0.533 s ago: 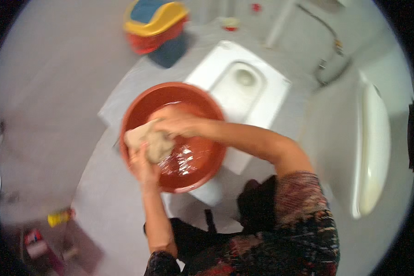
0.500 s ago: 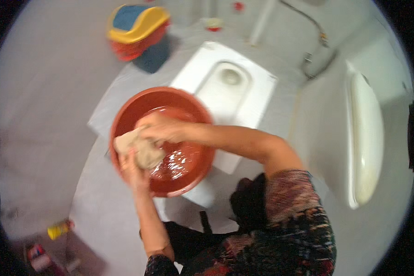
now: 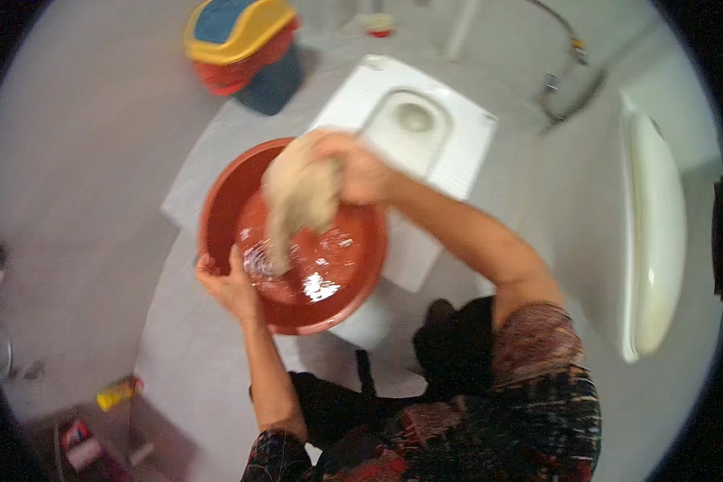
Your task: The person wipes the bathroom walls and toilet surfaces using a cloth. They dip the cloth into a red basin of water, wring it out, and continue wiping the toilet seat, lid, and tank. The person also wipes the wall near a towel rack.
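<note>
A round reddish-brown plastic basin [image 3: 226, 193] with shiny water in its bottom stands before me. My right hand [image 3: 357, 169] is closed on a wet beige cloth [image 3: 301, 193], lifted over the far right part of the basin. Its lower end hangs down toward the water; whether it touches the water I cannot tell. On the left side of the basin, my left hand [image 3: 233, 289] grips the rim, thumb inside and fingers outside. Motion blurs the cloth and my right hand somewhat.
Just behind the basin, a white squat toilet [image 3: 478, 132] is set in the grey floor. A bin with a yellow and blue lid [image 3: 253, 36] stands far left. A white washbasin [image 3: 647, 233] juts out at right. At lower left lies a yellow container [image 3: 120, 394].
The cloth has gone from between both hands to my right hand alone, raised up and to the right. My left hand has let go of it and moved to the basin's rim.
</note>
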Tool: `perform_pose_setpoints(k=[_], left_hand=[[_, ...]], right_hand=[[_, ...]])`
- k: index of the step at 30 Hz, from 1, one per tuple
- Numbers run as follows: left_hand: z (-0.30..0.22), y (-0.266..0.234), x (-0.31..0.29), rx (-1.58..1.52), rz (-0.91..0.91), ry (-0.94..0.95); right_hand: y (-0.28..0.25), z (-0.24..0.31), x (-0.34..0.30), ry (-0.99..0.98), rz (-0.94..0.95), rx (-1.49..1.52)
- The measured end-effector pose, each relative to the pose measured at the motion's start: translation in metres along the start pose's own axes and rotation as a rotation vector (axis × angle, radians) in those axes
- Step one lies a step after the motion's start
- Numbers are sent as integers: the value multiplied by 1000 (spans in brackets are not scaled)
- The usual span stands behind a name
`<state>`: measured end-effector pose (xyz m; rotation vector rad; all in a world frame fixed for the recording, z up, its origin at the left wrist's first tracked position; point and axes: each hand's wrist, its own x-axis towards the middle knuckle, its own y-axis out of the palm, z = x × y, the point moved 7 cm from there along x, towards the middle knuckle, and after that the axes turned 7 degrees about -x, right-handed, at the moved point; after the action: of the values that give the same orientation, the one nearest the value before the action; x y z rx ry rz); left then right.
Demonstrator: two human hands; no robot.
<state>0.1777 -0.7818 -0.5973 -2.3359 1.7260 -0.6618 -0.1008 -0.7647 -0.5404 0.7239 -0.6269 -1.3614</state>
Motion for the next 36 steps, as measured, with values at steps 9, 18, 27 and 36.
perform_pose_setpoints(k=[9, 18, 27, 36], left_hand=[[70, -44, -25, -336, 59, -871], [125, -18, -105, -677, 434, -1197], [151, -20, -105, -684, 151, -1216], [190, -23, -10, -733, 194, -1115]], right_hand=[[-25, 123, -29, -286, -177, 28], [-52, 104, -12, -211, -110, 194], [-64, 91, -20, -167, -191, 95], [-71, 111, -35, -245, -217, -21]])
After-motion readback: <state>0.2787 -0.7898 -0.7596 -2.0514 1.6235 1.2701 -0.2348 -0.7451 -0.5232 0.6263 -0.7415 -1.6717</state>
